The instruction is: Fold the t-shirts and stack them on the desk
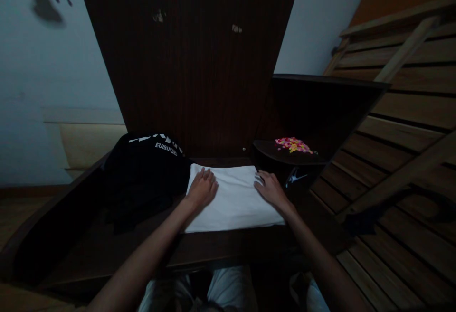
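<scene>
A white folded cloth (pixel 233 203) lies flat on the dark wooden desk (pixel 228 250) in front of me. My left hand (pixel 204 186) rests on its left side, palm down with fingers stretched out. On the right edge of the cloth lies my right hand (pixel 271 187), its fingers spread and pointing inward. Neither hand grips anything. To the left of the cloth, a heap of black clothing (pixel 149 174) with white lettering nearly touches it.
A small curved shelf (pixel 263 148) at the right carries a pile of pink and yellow bits (pixel 294 145). Below it a small pale object (pixel 295 177) shows dimly. Wooden slats (pixel 399 108) lean at the right, with a dark strap (pixel 409 198) across them. A tall dark panel (pixel 192 74) stands behind.
</scene>
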Action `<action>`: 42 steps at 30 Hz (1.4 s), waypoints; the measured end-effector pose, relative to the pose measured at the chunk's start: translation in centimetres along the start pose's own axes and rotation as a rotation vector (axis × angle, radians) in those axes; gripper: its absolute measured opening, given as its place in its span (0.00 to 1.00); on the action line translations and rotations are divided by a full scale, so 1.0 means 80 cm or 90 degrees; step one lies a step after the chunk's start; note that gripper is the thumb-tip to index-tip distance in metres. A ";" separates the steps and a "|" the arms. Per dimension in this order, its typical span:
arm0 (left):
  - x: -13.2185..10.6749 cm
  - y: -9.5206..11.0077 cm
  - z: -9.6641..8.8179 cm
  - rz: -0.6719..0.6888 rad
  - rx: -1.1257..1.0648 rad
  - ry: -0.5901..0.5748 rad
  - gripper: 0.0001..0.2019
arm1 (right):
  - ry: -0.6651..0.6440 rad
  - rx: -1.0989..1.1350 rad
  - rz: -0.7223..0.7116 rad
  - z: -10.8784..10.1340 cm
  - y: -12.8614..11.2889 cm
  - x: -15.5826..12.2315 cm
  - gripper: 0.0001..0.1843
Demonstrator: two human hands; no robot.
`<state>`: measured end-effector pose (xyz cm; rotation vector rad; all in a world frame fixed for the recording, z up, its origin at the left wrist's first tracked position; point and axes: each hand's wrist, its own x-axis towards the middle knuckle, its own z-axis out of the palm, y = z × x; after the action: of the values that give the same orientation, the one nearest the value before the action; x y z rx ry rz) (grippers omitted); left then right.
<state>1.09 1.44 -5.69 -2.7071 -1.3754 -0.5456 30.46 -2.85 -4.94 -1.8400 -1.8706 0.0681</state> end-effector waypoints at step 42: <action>0.044 -0.110 0.034 -0.274 -0.014 -0.016 0.37 | -0.203 -0.121 0.092 0.090 -0.064 0.063 0.43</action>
<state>-3.20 10.00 -8.01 -2.4398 -1.9839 -0.5511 23.16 3.72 -7.65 -2.2018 -2.0078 0.2563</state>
